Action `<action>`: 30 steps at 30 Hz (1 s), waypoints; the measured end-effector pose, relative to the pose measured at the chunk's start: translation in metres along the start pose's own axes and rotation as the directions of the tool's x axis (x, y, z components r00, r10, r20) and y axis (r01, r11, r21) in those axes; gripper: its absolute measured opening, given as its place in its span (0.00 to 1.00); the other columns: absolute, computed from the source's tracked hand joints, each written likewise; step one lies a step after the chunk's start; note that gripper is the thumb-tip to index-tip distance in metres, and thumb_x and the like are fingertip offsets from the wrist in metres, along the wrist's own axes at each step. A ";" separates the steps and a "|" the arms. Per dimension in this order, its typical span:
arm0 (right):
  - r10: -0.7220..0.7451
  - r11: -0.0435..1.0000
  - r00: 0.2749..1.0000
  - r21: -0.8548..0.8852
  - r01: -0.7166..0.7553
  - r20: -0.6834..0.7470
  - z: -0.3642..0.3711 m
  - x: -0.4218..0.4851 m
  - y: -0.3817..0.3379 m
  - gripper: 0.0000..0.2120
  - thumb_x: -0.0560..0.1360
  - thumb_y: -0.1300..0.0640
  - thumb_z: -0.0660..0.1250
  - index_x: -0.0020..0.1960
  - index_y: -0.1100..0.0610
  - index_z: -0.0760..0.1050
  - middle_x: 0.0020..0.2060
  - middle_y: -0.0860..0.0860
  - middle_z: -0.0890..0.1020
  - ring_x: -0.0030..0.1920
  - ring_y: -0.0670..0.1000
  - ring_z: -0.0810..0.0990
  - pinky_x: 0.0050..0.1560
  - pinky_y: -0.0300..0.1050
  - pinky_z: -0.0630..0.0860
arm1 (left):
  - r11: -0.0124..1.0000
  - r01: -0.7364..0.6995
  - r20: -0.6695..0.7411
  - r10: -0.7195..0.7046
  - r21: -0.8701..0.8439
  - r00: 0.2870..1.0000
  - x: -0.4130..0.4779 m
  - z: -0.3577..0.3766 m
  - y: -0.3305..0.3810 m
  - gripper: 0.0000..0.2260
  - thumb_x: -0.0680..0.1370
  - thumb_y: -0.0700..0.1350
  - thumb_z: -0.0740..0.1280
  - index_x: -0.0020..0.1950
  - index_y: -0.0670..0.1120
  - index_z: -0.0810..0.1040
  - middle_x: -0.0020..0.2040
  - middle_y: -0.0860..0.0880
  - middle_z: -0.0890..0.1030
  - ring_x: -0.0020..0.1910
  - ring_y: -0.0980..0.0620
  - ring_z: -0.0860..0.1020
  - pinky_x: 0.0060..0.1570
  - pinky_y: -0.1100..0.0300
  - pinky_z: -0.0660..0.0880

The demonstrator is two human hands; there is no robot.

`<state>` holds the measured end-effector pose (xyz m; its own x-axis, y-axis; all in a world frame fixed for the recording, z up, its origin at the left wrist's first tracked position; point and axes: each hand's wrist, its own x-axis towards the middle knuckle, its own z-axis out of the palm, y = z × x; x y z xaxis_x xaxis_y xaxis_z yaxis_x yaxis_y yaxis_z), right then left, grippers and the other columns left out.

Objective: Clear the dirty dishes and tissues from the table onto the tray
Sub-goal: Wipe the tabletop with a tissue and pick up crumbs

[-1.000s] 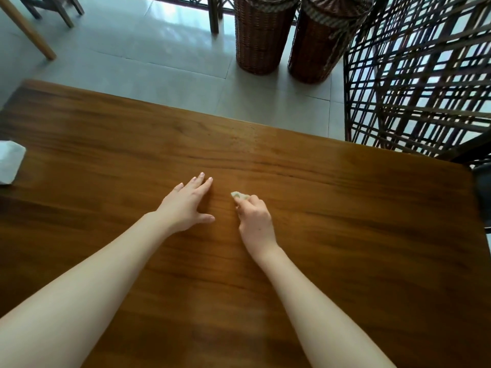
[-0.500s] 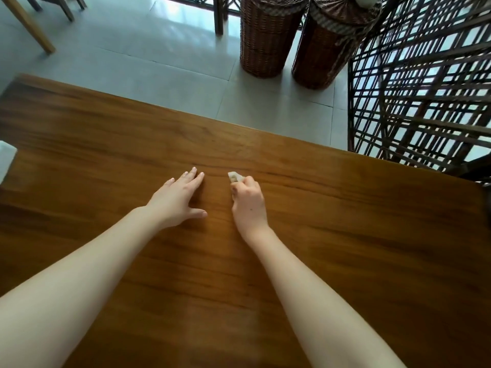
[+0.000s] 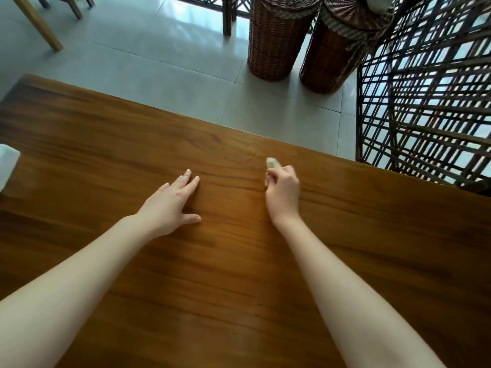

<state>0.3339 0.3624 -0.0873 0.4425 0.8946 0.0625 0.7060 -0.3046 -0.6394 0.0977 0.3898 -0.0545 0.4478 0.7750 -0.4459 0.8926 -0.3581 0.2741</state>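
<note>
Right hand (image 3: pixel 283 192) pinches a tissue scrap (image 3: pixel 271 162), left hand (image 3: pixel 170 205) lies flat; a white thing (image 3: pixel 6 166) waits at the table's (image 3: pixel 265 288) left edge.

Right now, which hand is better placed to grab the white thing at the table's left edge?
Probably left. The left hand lies flat and empty, nearer the white thing; the right hand is farther off and pinches a small pale scrap.
</note>
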 end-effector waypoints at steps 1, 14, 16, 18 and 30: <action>-0.062 0.998 0.997 0.012 0.062 0.043 0.005 -0.004 -0.005 0.10 0.77 0.67 0.63 0.56 0.64 0.79 0.46 0.55 0.77 0.47 0.51 0.76 0.50 0.38 0.72 | 1.000 -0.004 -0.010 0.004 -0.022 1.000 0.000 0.000 0.000 0.42 0.74 0.57 0.69 0.78 0.52 0.45 0.79 0.50 0.43 0.77 0.52 0.51 0.74 0.56 0.50; 0.152 0.988 0.982 0.028 -0.150 -0.116 0.008 0.038 -0.010 0.10 0.77 0.66 0.63 0.55 0.63 0.80 0.51 0.58 0.78 0.50 0.52 0.77 0.48 0.30 0.64 | 0.992 0.043 0.014 -0.042 -0.120 0.999 0.010 -0.002 -0.013 0.45 0.70 0.53 0.74 0.78 0.50 0.50 0.79 0.49 0.45 0.77 0.51 0.49 0.74 0.54 0.50; 0.015 0.998 1.000 0.059 -0.014 -0.004 0.031 0.017 -0.036 0.09 0.76 0.66 0.64 0.54 0.62 0.81 0.49 0.56 0.78 0.49 0.52 0.77 0.49 0.34 0.68 | 0.989 0.062 0.018 -0.060 -0.133 0.998 0.011 -0.002 -0.012 0.45 0.70 0.52 0.75 0.78 0.50 0.51 0.78 0.48 0.45 0.77 0.51 0.49 0.74 0.54 0.50; -0.109 0.991 0.991 0.088 0.102 0.081 0.047 -0.002 -0.055 0.09 0.76 0.66 0.64 0.54 0.63 0.81 0.48 0.55 0.79 0.47 0.51 0.77 0.50 0.37 0.72 | 0.988 0.071 0.021 -0.069 -0.135 0.997 0.011 -0.002 -0.011 0.45 0.70 0.52 0.75 0.78 0.50 0.50 0.78 0.48 0.45 0.77 0.51 0.49 0.74 0.54 0.50; 0.212 0.975 0.972 0.089 -0.203 -0.101 0.036 0.052 -0.040 0.09 0.76 0.64 0.65 0.54 0.62 0.81 0.52 0.58 0.79 0.52 0.54 0.79 0.52 0.35 0.69 | 0.977 0.169 0.048 -0.164 -0.133 0.985 0.017 -0.002 0.003 0.46 0.70 0.46 0.76 0.78 0.48 0.50 0.79 0.47 0.44 0.78 0.49 0.48 0.74 0.52 0.52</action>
<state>0.3088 0.4328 -0.0856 0.6357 0.7719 0.0026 0.5493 -0.4499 -0.7042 0.1078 0.4035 -0.0594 0.2975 0.7975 -0.5249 0.9404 -0.1498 0.3054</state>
